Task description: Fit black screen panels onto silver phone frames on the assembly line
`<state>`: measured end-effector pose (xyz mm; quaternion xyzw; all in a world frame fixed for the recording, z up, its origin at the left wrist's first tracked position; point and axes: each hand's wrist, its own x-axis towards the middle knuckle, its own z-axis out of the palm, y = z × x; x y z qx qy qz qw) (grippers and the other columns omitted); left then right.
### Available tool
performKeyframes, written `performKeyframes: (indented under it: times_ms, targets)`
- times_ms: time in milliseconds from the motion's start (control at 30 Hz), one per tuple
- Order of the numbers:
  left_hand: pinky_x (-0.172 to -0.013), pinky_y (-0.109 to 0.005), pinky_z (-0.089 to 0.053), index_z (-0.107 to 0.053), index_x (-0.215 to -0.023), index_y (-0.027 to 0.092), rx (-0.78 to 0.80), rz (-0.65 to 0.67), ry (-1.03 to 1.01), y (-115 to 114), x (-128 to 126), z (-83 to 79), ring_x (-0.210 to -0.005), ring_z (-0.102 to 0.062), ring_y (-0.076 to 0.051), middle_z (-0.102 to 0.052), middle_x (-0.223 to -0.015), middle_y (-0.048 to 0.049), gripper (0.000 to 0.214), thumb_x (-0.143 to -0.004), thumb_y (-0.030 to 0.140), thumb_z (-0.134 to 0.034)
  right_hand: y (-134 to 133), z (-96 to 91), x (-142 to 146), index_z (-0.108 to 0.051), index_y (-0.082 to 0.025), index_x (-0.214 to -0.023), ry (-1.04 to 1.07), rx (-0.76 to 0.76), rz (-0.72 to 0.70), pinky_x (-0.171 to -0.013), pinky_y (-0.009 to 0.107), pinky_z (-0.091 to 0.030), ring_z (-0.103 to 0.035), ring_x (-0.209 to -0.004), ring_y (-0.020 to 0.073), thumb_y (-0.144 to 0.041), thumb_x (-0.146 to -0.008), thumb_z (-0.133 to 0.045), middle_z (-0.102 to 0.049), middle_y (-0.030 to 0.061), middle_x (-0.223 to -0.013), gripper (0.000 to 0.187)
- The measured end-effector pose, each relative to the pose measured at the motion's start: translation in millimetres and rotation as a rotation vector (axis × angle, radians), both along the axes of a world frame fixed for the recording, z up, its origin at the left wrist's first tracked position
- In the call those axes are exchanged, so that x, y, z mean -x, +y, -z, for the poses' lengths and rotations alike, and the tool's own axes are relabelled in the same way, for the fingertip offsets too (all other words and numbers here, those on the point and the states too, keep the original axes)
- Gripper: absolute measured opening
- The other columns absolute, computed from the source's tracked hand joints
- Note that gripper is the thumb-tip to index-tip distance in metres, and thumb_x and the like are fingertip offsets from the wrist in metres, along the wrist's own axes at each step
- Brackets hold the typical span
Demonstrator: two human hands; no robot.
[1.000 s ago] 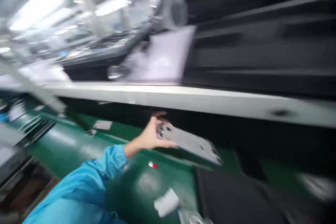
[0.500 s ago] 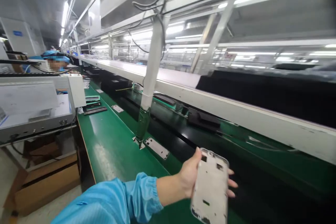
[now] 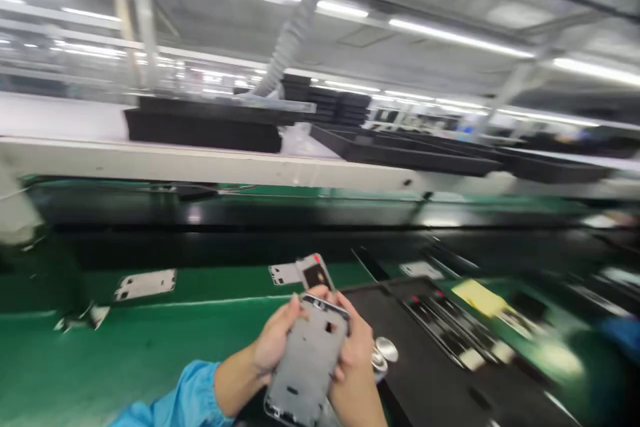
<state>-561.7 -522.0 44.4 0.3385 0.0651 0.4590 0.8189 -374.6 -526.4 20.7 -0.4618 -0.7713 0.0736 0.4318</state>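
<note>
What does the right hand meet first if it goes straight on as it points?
Likely the small dark-windowed part just beyond the right hand, past the grey frame it holds; depth unclear.

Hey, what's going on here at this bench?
A person in a blue sleeve holds a grey phone frame in both hands, left hand on its left edge, right hand on its right edge, above a green conveyor belt. A second frame lies flat on the belt to the left; black trays sit on the shelf above.
</note>
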Motion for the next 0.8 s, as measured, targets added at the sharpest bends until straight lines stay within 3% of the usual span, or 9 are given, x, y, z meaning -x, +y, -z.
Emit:
performKeyframes:
  times_ms: [67, 167, 233, 300, 400, 533, 633, 800]
  targets:
    - [-0.075, -0.037, -0.061, -0.035, -0.173, 0.023, 0.067, -0.056, 0.034, 5.9, 16.1, -13.5, -0.077, -0.081, -0.029, -0.083, -0.1, -0.0157, 0.103, -0.095, 0.084, -0.059, 3.1, -14.1, 5.8, -0.058, -0.039, -0.161, 0.057, 0.053, -0.031, -0.113, 0.066, -0.059, -0.056, -0.151, 0.0451, -0.036, -0.096, -0.069, -0.05, 0.0131, -0.17, 0.066]
    - [-0.077, -0.034, -0.061, -0.047, -0.167, 0.015, -0.029, -0.211, 0.191, 11.8, 38.1, -33.9, -0.081, -0.08, -0.027, -0.083, -0.098, -0.0155, 0.099, -0.095, 0.08, -0.064, 9.2, -45.0, 14.4, -0.058, -0.037, -0.161, 0.31, 0.108, -0.139, -0.101, 0.049, -0.068, -0.069, -0.138, 0.0334, -0.041, -0.107, -0.06, -0.06, 0.0129, -0.162, 0.054]
    - [-0.082, -0.036, -0.062, -0.056, -0.162, 0.015, -0.18, -0.29, 0.325, 13.2, 46.5, -40.6, -0.087, -0.079, -0.026, -0.082, -0.111, -0.0184, 0.091, -0.096, 0.078, -0.065, 16.2, -63.9, 25.4, -0.065, -0.034, -0.154, 0.445, 0.071, -0.123, -0.107, 0.049, -0.064, -0.07, -0.137, 0.0306, -0.044, -0.111, -0.055, -0.063, 0.0121, -0.159, 0.044]
    - [-0.09, -0.04, -0.063, -0.058, -0.16, 0.019, -0.338, -0.348, 0.445, 13.0, 49.5, -40.5, -0.101, -0.078, -0.029, -0.074, -0.139, -0.0214, 0.084, -0.098, 0.076, -0.063, 24.4, -76.3, 42.6, -0.069, -0.032, -0.148, 0.488, 0.022, -0.15, -0.119, 0.052, -0.057, -0.064, -0.145, 0.0302, -0.045, -0.111, -0.058, -0.064, 0.011, -0.159, 0.041]
    - [-0.108, -0.049, -0.059, -0.052, -0.165, 0.025, -0.583, -0.453, 0.633, 13.5, 49.0, -33.6, -0.138, -0.065, -0.038, -0.045, -0.172, -0.0195, 0.073, -0.106, 0.068, -0.055, 33.2, -83.6, 71.6, -0.071, -0.029, -0.141, 0.591, -0.04, -0.164, -0.123, 0.052, -0.054, -0.064, -0.145, 0.0291, -0.044, -0.11, -0.061, -0.067, 0.0119, -0.153, 0.036]
    - [-0.125, -0.059, -0.046, -0.031, -0.175, 0.026, -0.894, -0.517, 0.862, 19.1, 50.0, -27.3, -0.162, -0.038, -0.042, -0.023, -0.182, -0.0198, 0.073, -0.111, 0.055, -0.051, 36.2, -86.6, 95.3, -0.069, -0.025, -0.128, 0.851, -0.061, -0.079, -0.113, 0.047, -0.061, -0.074, -0.126, 0.0257, -0.045, -0.107, -0.067, -0.076, 0.0122, -0.134, 0.029]
    - [-0.129, -0.061, -0.041, -0.023, -0.177, 0.022, -1.031, -0.53, 0.949, 23.2, 52.3, -27.7, -0.166, -0.03, -0.042, -0.019, -0.182, -0.0235, 0.077, -0.112, 0.053, -0.051, 38.6, -91.2, 97.7, -0.067, -0.025, -0.117, 0.935, -0.055, -0.041, -0.108, 0.044, -0.063, -0.076, -0.115, 0.0239, -0.053, -0.104, -0.07, -0.077, 0.009, -0.12, 0.031]
    - [-0.133, -0.062, -0.036, -0.02, -0.176, 0.019, -1.158, -0.53, 0.986, 26.2, 54.8, -32.0, -0.166, -0.032, -0.041, -0.022, -0.179, -0.0269, 0.079, -0.112, 0.054, -0.049, 47.1, -102.5, 85.7, -0.064, -0.026, -0.095, 0.88, -0.018, -0.093, -0.099, 0.038, -0.063, -0.072, -0.1, 0.0198, -0.06, -0.1, -0.072, -0.071, 0.0032, -0.104, 0.036]
